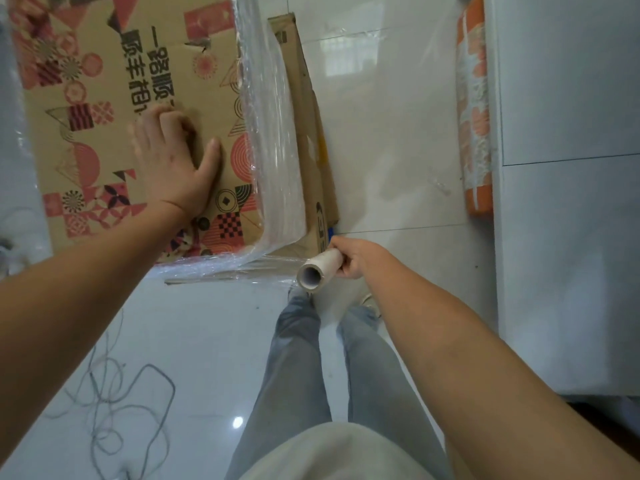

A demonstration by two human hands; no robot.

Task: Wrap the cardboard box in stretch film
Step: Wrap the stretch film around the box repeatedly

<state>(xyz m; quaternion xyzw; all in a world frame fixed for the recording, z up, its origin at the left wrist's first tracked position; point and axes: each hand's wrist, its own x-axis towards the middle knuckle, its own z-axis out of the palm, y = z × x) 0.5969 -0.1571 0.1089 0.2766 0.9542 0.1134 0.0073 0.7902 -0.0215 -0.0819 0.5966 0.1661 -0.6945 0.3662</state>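
While the box (138, 98) is pressed by the flat, open left hand (173, 161), the film roll (320, 270) is gripped by the right hand (356, 258) near its floor-side corner.

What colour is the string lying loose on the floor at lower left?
Grey: the thin tangled string on the white tiled floor, head view.

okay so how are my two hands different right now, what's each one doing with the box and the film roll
The left hand lies on the top of the cardboard box, palm down; the right hand is wrapped around the film roll. The left hand is up on the box; the right hand sits lower, beside the box's near corner, off the cardboard. Film stretches from the roll to the box. Both arms are bare.
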